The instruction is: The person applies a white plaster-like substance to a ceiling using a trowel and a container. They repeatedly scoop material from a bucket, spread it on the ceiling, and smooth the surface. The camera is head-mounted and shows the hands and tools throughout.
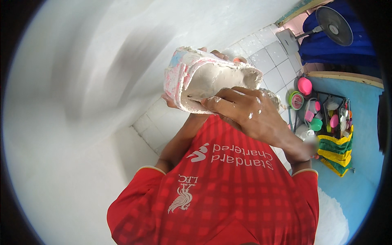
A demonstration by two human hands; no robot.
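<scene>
— What do we have in our hands here?

— Our left hand (212,55) is behind a plaster-caked container (200,77), a pinkish tub smeared white with a patch of blue near its upper corner. We only see a few fingertips (240,59) curling over its far rim and a bit of palm at its lower left, so we are gripping it from underneath, held up in front of our chest.

— And the right hand (249,112)?

— It lies across the tub's open mouth, fingers pressed together and closed around a thin tool (195,98) whose tip pokes out at the tub's lower lip. The tool is too hidden to tell what kind it is. Wet white paste (212,79) fills the tub, and spots of it cling to our knuckles.

— Where does the tub sit against the room?

— It is up near a smooth white wall (90,73) on our left. Below it shows our red shirt (228,183), then a tiled floor (269,61). Well apart on the right stand a fan (334,25), a rack of colourful cups and lids (326,114) and a blue wall (363,98).
</scene>
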